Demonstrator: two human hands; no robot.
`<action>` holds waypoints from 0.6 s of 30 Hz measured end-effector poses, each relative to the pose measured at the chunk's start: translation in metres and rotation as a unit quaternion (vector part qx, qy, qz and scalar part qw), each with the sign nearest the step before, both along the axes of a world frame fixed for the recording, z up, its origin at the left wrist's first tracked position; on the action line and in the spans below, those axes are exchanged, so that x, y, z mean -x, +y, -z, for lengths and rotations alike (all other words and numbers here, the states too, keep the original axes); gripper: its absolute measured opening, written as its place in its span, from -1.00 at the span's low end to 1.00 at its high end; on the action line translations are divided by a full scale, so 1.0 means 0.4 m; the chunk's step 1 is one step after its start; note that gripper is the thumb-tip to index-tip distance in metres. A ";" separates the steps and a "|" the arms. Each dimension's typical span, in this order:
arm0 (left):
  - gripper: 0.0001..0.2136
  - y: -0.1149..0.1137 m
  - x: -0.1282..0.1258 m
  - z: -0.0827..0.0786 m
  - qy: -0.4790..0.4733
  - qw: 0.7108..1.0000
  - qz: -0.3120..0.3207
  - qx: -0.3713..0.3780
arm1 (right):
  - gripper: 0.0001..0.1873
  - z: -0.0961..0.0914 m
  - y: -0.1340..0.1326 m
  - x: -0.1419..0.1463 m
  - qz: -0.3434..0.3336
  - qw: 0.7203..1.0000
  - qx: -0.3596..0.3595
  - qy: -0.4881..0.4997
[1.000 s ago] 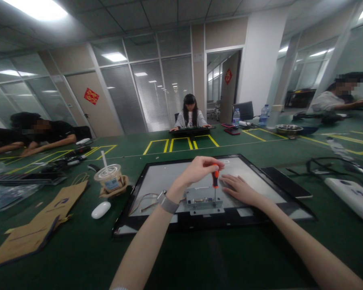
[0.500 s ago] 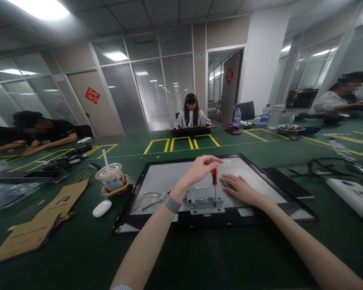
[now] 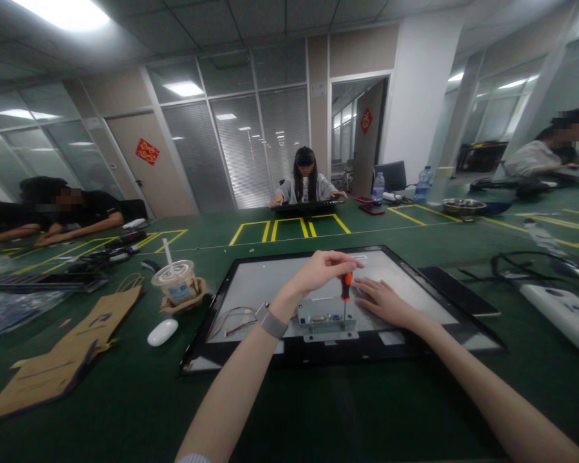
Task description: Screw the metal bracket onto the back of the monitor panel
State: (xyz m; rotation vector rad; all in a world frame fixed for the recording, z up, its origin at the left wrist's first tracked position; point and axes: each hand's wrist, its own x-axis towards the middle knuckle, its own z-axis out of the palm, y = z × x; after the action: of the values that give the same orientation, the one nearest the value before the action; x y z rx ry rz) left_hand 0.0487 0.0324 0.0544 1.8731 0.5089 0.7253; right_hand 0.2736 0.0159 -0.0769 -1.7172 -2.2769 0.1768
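My left hand [image 3: 327,270] is closed around the top of a screwdriver [image 3: 346,287] with an orange and black handle. The screwdriver stands nearly upright, its shaft pointing down at the right end of a metal bracket [image 3: 325,326] that has connector ports along it. Whether the tip sits in a screw is too small to see. Fingers spread, my right hand [image 3: 383,302] lies flat on the pale back of a black-framed display panel [image 3: 241,276], just right of the screwdriver. Thin wires [image 3: 238,315] rest on the panel left of the bracket.
Left of the panel are an iced drink cup [image 3: 177,283], a white mouse-shaped case [image 3: 163,332] and a brown paper bag [image 3: 77,347]. To the right lie a black flat slab [image 3: 456,289], cables and a white power strip [image 3: 562,315]. A person [image 3: 309,180] sits opposite.
My left hand has turned slightly and its fingers have shifted a little to the right on the screwdriver, whose handle leans slightly more right. My right hand stays in place.
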 end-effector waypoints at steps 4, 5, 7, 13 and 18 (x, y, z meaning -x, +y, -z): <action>-0.78 -0.003 0.000 -0.002 -0.020 0.996 0.057 0.064 | -0.38 -0.002 0.000 0.001 0.001 1.000 0.004 0.000; -0.77 -0.006 -0.002 -0.003 -0.024 0.995 0.062 0.081 | -0.38 -0.002 -0.001 0.001 0.002 1.000 0.004 0.000; -0.77 -0.010 -0.006 -0.006 -0.019 0.995 0.048 0.084 | -0.39 -0.004 -0.002 0.002 0.004 1.000 0.006 0.000; -0.79 0.010 -0.010 0.011 0.044 0.988 -0.108 -0.097 | -0.38 -0.013 -0.007 0.008 0.006 1.000 0.009 -0.005; -0.80 0.024 -0.005 0.022 0.015 0.995 -0.064 -0.081 | -0.36 -0.007 -0.002 0.006 0.007 1.000 0.011 -0.005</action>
State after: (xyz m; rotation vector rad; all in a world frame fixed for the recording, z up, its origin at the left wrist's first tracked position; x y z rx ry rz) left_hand 0.0508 0.0422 0.0455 2.0178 0.6087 0.8448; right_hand 0.2711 0.0150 -0.0739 -1.7481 -2.2784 0.1912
